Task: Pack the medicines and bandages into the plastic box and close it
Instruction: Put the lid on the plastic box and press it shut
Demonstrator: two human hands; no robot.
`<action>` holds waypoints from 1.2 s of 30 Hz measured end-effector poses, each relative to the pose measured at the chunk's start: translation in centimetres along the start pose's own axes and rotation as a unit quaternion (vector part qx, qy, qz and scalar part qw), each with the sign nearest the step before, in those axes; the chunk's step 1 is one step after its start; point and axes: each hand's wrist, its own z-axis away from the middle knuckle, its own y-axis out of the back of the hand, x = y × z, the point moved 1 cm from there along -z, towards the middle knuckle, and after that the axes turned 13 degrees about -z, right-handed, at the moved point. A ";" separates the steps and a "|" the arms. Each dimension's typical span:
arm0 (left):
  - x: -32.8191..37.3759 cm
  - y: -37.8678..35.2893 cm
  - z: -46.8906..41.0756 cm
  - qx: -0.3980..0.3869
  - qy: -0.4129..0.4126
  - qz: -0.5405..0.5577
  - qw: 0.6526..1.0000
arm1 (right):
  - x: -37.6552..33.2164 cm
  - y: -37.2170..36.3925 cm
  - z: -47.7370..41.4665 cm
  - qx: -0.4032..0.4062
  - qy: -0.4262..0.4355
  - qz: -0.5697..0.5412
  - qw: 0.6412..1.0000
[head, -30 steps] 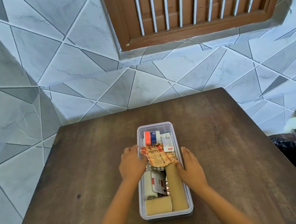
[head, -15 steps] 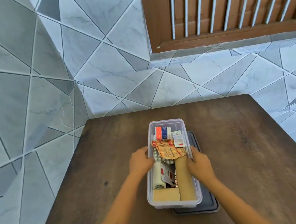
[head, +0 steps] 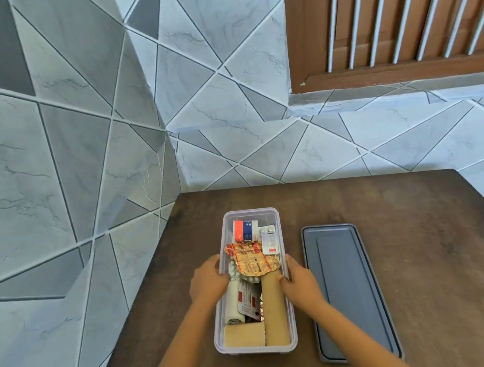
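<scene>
Box (head: pixel 227 338) sits on the desk (head: pixel 434 248) between our two hands, clear-walled and open on top. Our left hand (head: pixel 207 281) presses against its left wall, fingers (head: pixel 215 262) curled over the rim and clamped on it. Our right hand (head: pixel 299 282) holds the right wall, its fingers (head: pixel 283 283) hooked over the rim and touching the long tan bandage roll (head: pixel 273 308) inside. Between our hands lies a crumpled orange blister strip (head: pixel 254 257) on top of the other medicines. Beyond our fingers, at the far end of the box, we see a tub with an orange and blue label (head: pixel 244 230) and a small white packet (head: pixel 269 242). Nearer to us than the fingers lie a white roll (head: pixel 233 307), a red and white strip (head: pixel 248 301) and a short tan bandage (head: pixel 244 335). Right of our right hand, just beside the box and apart from it, the grey lid (head: pixel 349 290) lies flat on the desk.
</scene>
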 end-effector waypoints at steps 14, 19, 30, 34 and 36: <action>2.3 -3.0 -0.3 -0.046 -0.058 0.010 0.997 | 2.9 2.9 0.5 0.053 -0.086 0.044 0.994; 5.0 -4.8 0.1 -0.048 -0.069 0.000 0.996 | 3.8 5.8 1.4 0.071 -0.077 0.027 0.994; 11.8 -8.4 2.6 -0.094 -0.106 0.045 0.989 | 10.0 16.1 4.3 0.120 -0.261 0.259 0.922; 13.0 -9.0 2.7 -0.092 -0.111 0.049 0.988 | 11.2 17.7 5.0 0.128 -0.301 0.265 0.907; 13.2 -9.0 2.7 -0.093 -0.118 0.043 0.988 | 11.1 17.8 4.9 0.150 -0.311 0.263 0.901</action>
